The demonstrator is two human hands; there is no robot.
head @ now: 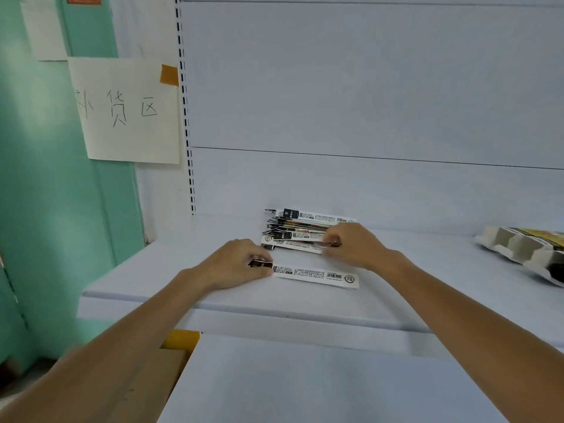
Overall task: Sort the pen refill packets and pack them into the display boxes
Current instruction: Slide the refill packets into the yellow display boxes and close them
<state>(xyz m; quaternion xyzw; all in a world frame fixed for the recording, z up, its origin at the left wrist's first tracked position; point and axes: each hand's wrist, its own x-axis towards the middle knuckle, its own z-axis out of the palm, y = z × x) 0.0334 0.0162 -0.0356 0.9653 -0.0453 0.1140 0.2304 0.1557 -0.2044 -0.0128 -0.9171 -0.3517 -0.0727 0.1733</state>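
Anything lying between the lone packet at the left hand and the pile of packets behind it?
Nothing. In the head view, only a narrow strip of bare shelf separates the lone packet from the pile.

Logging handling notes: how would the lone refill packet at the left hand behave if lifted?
The refill packet looks long, thin and flat: probably light and droopy if the left hand lifts its end. It should slide easily on the smooth shelf, not roll.

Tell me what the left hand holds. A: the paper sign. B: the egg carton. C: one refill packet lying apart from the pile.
C: the left hand pinches the dark end of the single packet, which lies in front of the pile.
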